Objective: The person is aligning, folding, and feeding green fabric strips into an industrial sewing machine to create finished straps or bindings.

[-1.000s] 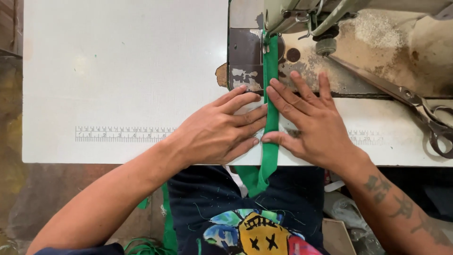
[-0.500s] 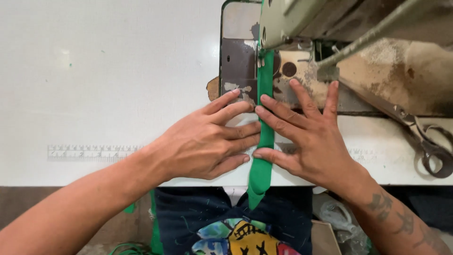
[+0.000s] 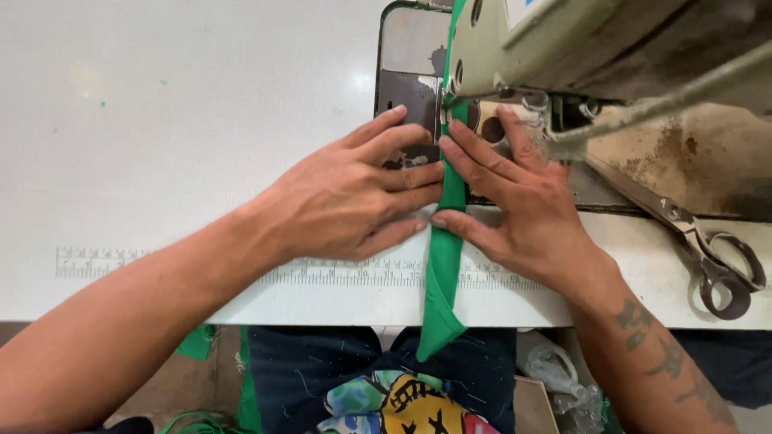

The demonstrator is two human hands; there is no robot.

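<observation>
Both my hands lie flat and open, clamped on nothing, fingers spread and pressing a narrow folded strip of bright green fabric (image 3: 445, 265) against the white sewing table (image 3: 201, 120). My left hand (image 3: 354, 197) bears down on the table just left of the strip, its fingertips meeting the cloth's edge over the dark metal plate (image 3: 406, 88) of the machine bed. The strip runs straight between my hands, from under the needle area down across the printed ruler scale (image 3: 338, 273) and over the table's near edge, where its pointed end hangs above my dark printed shirt (image 3: 386, 394). My right hand (image 3: 519, 205) presses the strip's right edge, fingers reaching toward the presser foot beneath the pale grey-green sewing machine head (image 3: 595, 40). Steel scissors with dark handles (image 3: 708, 253) rest at far right. Compared with half a second ago, both hands sit closer to the needle, and less of the strip hangs off the table.
</observation>
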